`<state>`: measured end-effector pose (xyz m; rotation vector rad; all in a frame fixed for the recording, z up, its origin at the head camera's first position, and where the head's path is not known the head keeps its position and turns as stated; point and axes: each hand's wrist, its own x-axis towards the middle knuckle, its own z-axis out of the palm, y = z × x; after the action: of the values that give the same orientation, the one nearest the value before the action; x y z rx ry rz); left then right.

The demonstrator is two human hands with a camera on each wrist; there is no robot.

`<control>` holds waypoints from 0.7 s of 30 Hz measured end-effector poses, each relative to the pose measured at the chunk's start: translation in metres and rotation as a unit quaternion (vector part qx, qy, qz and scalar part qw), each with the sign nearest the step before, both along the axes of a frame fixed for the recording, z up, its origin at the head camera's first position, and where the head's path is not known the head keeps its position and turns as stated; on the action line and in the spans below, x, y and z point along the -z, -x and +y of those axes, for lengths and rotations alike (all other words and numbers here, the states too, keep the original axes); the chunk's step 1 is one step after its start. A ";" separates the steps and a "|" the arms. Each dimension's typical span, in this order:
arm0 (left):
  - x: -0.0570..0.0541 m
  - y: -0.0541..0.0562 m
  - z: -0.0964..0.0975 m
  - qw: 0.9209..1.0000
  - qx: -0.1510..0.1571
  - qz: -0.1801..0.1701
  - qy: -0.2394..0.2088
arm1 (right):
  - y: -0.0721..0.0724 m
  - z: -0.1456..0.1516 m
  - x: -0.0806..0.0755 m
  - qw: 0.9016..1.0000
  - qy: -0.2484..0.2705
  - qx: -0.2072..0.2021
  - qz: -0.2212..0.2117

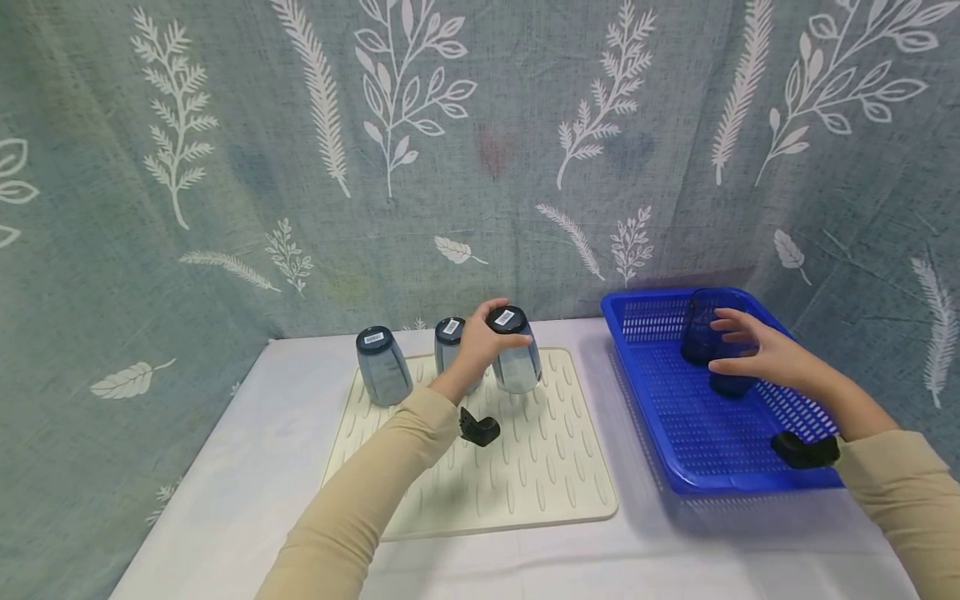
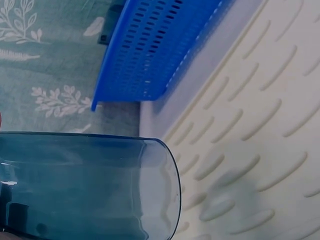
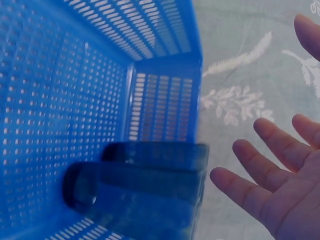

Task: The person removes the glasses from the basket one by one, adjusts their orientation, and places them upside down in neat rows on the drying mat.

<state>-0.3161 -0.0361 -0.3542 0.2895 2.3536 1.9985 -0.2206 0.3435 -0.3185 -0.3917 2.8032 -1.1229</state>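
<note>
My left hand (image 1: 478, 340) grips an upside-down bluish drinking glass (image 1: 517, 364) by its dark base, thumb and fingers on either side. In the left wrist view this glass (image 2: 90, 182) has its rim close to the mat; whether they touch I cannot tell. Two more upturned glasses stand to its left: one (image 1: 384, 371) at the mat's back left corner, another (image 1: 444, 342) partly hidden behind my left hand. Over the blue basket (image 1: 690, 442), my right hand (image 1: 768, 358) is spread and holds nothing. Beside its fingers, two glasses (image 3: 140, 192) stand upright in the basket.
A cream ridged drying mat (image 1: 540, 475) lies on the white-covered table (image 1: 247, 467). The basket's left wall (image 1: 637, 392) rises just right of the mat. A patterned grey-green cloth (image 1: 495, 150) hangs behind and at both sides.
</note>
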 end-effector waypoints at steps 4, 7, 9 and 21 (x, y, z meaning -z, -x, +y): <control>-0.002 -0.002 0.001 1.000 -0.006 -0.006 0.006 | -0.001 0.005 0.001 1.000 0.004 0.004 0.002; -0.001 -0.001 0.002 1.000 -0.017 -0.003 0.007 | -0.002 0.010 0.002 1.000 0.002 0.007 0.003; 0.001 0.000 0.004 1.000 -0.025 0.001 0.010 | -0.002 0.012 0.004 1.000 0.000 0.008 0.002; 0.014 0.009 0.011 0.998 -0.040 0.037 0.040 | -0.002 0.023 0.012 1.000 -0.002 0.019 0.013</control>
<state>-0.3254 -0.0249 -0.3678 0.2738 2.5222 1.9533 -0.2190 0.3665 -0.3309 -0.3582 2.8459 -1.1285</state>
